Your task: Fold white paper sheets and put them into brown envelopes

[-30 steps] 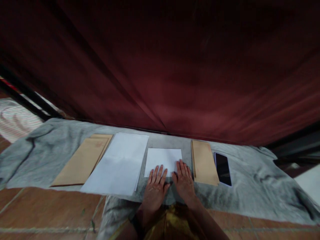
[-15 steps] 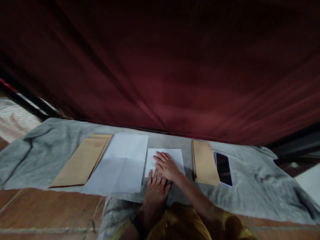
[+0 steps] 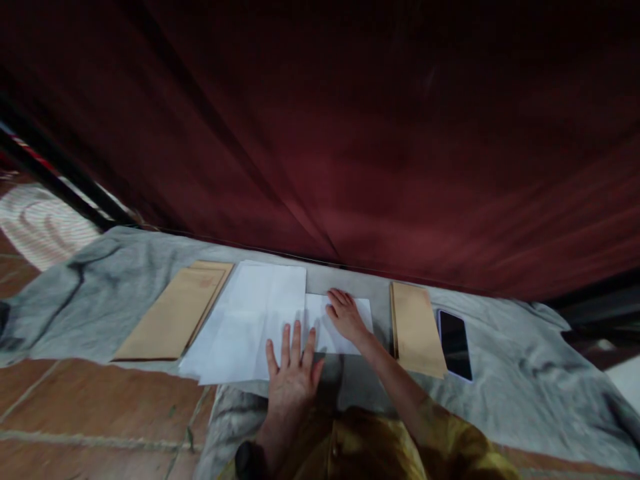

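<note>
My left hand [image 3: 293, 383] lies with fingers spread over the lower right part of the large white paper sheets [image 3: 250, 300]. The sheets are slightly askew, with more than one edge showing at the lower left. My right hand [image 3: 346, 317] rests flat, fingers together and stretched out, on a smaller white piece of paper [image 3: 361, 312], which looks folded. The left side of this smaller paper meets the large sheets; whether it runs under them I cannot tell. Neither hand grips anything.
Brown envelopes [image 3: 173, 317] lie left of the sheets, and more brown envelopes [image 3: 416, 327] lie to the right. Beside those is a dark-screened phone [image 3: 454, 343]. All sit on a grey cloth [image 3: 520, 373]. A dark red curtain-like fabric [image 3: 345, 173] hangs behind; floor tiles [image 3: 95, 407] show in front.
My left hand has left the smaller paper and moved left onto the large sheets, which now sit askew. My right hand stays on the smaller paper. The view has shifted slightly.
</note>
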Demonstrator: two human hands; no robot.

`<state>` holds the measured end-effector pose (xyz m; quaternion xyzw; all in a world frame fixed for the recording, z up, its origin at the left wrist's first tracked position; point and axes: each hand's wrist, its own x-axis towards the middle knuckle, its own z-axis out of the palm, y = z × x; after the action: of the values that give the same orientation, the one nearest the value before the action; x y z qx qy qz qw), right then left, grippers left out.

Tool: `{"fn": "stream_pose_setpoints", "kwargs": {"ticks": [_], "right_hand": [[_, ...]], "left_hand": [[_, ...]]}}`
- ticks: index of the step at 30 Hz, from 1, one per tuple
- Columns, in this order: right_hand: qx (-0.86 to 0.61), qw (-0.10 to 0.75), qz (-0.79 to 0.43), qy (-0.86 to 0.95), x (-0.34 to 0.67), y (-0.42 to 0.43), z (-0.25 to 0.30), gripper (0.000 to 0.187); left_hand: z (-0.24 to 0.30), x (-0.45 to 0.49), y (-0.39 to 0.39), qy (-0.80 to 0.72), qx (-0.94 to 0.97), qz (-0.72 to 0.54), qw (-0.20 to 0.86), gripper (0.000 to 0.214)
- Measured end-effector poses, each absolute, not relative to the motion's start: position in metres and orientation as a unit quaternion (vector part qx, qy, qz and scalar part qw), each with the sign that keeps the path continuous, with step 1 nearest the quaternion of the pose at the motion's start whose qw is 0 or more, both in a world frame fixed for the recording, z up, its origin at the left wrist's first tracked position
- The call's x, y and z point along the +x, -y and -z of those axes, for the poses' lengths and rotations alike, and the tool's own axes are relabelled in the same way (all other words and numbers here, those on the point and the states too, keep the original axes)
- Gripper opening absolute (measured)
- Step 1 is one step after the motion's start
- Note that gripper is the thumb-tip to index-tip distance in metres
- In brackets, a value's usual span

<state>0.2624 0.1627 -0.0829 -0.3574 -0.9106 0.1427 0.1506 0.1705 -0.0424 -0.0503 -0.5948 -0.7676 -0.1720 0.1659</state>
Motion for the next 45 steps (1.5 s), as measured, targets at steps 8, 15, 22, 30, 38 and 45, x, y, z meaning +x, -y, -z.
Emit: {"fn": "stream_pose_setpoints", "kwargs": {"ticks": [8, 15, 22, 30, 38, 45], "right_hand": [[-0.372, 0.125, -0.134, 0.910, 0.269, -0.157, 0.074, 0.046], [-0.400, 0.076, -0.157, 0.900, 0.273, -0.162, 0.058, 0.048], [-0.426, 0.049, -0.178, 0.886, 0.270, -0.173, 0.048, 0.046], [-0.463, 0.077, -0.280, 0.837, 0.279, -0.183, 0.048, 0.018], [-0.518, 0.232, -0.474, 0.673, 0.315, -0.177, 0.054, 0.017], [-0.533, 0.369, -0.574, 0.499, 0.328, -0.152, 0.071, 0.045]], "left_hand": [[0.070, 0.105, 0.082, 0.809, -0.577, 0.078, 0.087, 0.046], [0.055, 0.092, 0.082, 0.818, -0.565, 0.067, 0.087, 0.050], [0.061, 0.103, 0.070, 0.815, -0.566, 0.086, 0.092, 0.049], [0.075, 0.099, 0.075, 0.790, -0.590, 0.147, 0.080, 0.050], [0.076, 0.100, 0.060, 0.738, -0.619, 0.267, 0.028, 0.049], [0.074, 0.113, 0.047, 0.736, -0.612, 0.289, -0.034, 0.050]]}}
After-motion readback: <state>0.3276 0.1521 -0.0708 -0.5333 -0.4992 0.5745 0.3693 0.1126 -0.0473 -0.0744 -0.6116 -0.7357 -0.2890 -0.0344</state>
